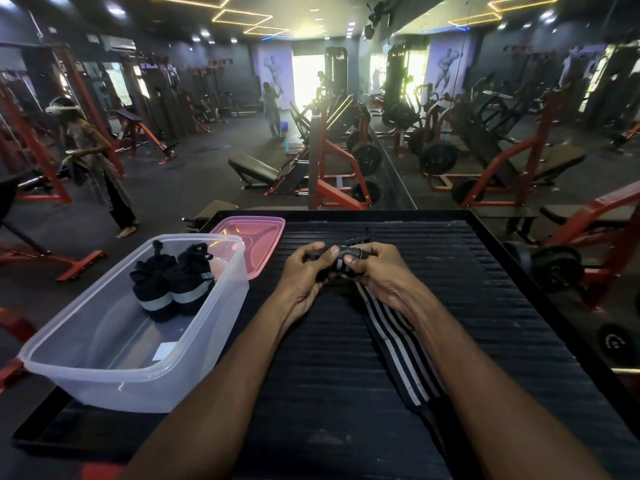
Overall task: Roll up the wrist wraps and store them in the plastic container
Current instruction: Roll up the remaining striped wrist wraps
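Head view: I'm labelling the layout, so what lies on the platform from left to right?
Clear container holding two rolled wraps → pink lid → left hand → wrap roll being wound → right hand.

A big black ribbed platform [485, 306] fills the front. Behind it the gym has red and black machines [332, 161], a black bench [252, 168] and round weight plates [367, 157]. A person [100, 161] stands at the left. Yellow light lines [242, 17] glow on the ceiling.
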Demonstrator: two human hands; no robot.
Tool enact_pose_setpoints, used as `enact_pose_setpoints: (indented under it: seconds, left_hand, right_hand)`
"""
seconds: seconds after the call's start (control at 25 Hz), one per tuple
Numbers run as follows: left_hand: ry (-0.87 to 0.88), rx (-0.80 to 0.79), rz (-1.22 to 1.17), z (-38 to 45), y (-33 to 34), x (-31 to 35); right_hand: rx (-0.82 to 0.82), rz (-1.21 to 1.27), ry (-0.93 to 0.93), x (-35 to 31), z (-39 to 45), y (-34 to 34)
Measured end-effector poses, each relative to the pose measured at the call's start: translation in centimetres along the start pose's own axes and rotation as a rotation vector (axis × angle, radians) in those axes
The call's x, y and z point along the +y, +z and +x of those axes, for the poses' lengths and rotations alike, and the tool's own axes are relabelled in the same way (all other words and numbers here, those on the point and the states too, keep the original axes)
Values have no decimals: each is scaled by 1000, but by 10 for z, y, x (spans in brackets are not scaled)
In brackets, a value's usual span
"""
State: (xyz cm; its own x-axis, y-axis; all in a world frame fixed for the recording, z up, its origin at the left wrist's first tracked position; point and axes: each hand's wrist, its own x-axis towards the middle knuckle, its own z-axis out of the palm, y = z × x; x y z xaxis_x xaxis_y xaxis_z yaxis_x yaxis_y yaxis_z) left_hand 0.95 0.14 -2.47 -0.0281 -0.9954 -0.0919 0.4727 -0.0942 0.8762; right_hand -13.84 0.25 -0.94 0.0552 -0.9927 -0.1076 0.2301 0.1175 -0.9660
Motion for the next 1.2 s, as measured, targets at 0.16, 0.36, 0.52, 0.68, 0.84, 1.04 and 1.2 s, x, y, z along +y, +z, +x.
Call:
enact_pose_setpoints:
  seconds: [0.16, 0.36, 0.52, 0.68, 0.84, 1.04, 1.2]
  left_hand:
    - [83, 134, 155, 3, -1, -3]
    - [186, 108, 378, 2, -1, -1]
    - [68, 39, 189, 1, 2, -4]
    - [17, 32, 323, -2, -2, -1]
    - [157, 149, 441, 3, -10, 6]
    - [152, 277, 685, 10, -21, 6]
    - [208, 311, 858, 12, -24, 2]
  right_hand:
    - [11, -59, -20, 5, 4, 3]
    - [-95, -217, -12, 4, 1, 0]
    - [7, -250, -185, 8, 4, -1]
    - [-48, -255, -101, 7, 2, 5]
    - [-15, -604, -76, 5, -2, 4]
    - [218, -934, -140, 7, 6, -10]
    - [205, -1020, -166, 12, 3, -12]
